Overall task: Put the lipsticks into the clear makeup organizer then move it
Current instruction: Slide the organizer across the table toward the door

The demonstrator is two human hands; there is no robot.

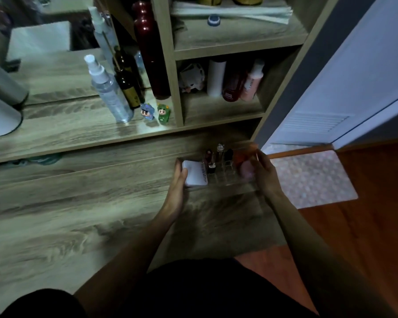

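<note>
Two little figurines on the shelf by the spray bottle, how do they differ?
The left figurine wears a blue costume; the right figurine wears green. The left figurine stands nearer the clear spray bottle, the right figurine nearer the shelf divider. Both are upright, similar in size and have the same cartoon face.

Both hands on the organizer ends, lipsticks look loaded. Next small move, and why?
Probably lift the clear organizer straight up and level. The left hand is at its left end by the white compact, the right hand at its right end, and the lipsticks stand upright in the slots, so tilting could tip them. The frame is dim; grip firmness is unclear.
</note>
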